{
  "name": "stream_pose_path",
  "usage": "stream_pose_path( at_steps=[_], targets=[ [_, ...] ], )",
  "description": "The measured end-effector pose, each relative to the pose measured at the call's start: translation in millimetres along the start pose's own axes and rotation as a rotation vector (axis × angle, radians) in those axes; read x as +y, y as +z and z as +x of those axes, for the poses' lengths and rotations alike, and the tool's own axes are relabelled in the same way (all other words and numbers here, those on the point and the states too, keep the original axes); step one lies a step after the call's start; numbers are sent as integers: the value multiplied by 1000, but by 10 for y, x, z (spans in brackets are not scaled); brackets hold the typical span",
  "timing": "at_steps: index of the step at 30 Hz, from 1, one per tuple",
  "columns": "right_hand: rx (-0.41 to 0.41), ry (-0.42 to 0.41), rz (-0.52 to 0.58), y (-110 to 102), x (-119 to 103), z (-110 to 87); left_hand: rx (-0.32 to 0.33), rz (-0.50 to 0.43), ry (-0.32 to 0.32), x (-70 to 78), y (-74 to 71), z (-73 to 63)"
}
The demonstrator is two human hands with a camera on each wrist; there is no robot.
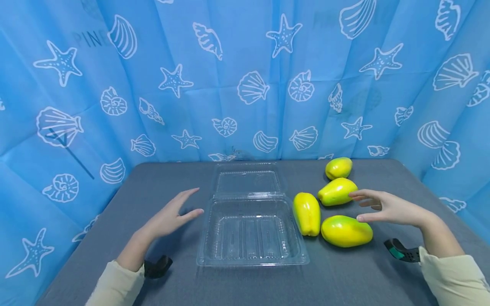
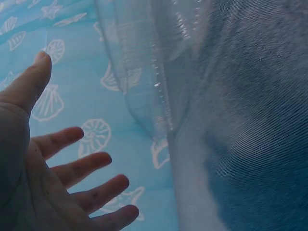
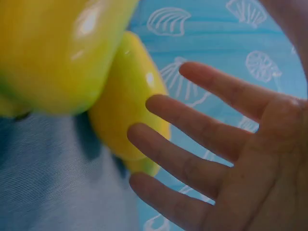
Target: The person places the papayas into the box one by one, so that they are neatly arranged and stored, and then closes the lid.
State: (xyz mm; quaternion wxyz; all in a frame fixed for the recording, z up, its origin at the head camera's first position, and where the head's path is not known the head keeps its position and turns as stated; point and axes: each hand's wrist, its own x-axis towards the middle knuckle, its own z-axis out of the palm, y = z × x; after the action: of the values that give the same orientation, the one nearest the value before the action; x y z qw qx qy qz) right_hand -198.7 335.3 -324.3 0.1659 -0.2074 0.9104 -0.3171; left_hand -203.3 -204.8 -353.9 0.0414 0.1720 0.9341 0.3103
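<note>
A clear plastic clamshell box (image 1: 250, 236) lies with its lid (image 1: 248, 182) folded back on the grey table. My left hand (image 1: 174, 214) hovers to the left of the box, fingers extended and thumb apart, holding nothing. To the box's right are several glossy yellow-green papayas; one papaya (image 1: 307, 214) lies against or close beside its right wall. My right hand (image 1: 384, 207) is above the table just right of the nearest papaya (image 1: 346, 231) and the middle papaya (image 1: 337, 192), its fingers spread and its palm bare in the right wrist view. Contact with the fruit cannot be made out.
Farther back on the right is another papaya (image 1: 338, 168). The grey tablecloth (image 1: 245, 287) runs back to a blue curtain (image 1: 245, 76) printed with white shells and starfish, which hangs behind the table and along both sides. A black wrist-worn device (image 1: 158, 267) sits below my left wrist.
</note>
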Motion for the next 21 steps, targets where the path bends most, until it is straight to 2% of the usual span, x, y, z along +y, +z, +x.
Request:
stream_pose_path(
  at_steps=[5, 9, 14, 21],
  targets=[
    [-137, -16, 119, 33, 200, -11, -39, -32, 13, -16, 73, 0],
    [-202, -23, 190, 67, 306, -25, -64, -47, 12, -16, 117, -4],
    [-248, -30, 276, 121, 388, -22, -88, -57, 29, -33, 170, 2],
    [-267, -76, 277, 153, 434, -18, -117, -77, 58, -46, 192, -2]
  ],
)
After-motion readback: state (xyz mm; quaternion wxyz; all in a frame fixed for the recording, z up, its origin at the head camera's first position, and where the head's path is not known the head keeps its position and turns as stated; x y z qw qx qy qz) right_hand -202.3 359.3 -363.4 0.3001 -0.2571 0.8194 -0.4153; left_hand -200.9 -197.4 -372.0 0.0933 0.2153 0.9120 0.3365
